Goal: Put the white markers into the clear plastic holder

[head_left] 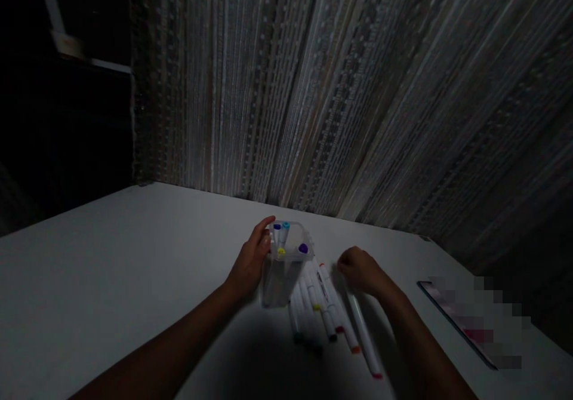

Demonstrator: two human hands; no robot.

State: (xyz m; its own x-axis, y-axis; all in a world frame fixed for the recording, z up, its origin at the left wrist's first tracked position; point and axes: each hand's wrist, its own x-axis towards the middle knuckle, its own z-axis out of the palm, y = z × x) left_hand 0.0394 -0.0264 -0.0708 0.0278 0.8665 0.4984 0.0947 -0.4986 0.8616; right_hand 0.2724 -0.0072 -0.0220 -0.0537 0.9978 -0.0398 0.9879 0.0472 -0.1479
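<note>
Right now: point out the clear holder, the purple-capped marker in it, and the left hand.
clear holder (280,283): head view, front wall.
purple-capped marker (303,248): head view, its cap.
left hand (248,262): head view, back of hand.

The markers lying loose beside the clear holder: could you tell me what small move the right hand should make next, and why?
Probably close the right hand on the nearest loose marker. It hovers just above the markers lying on the table, seemingly holding nothing, while the left hand steadies the clear holder, which already has a few markers standing in it.
</note>
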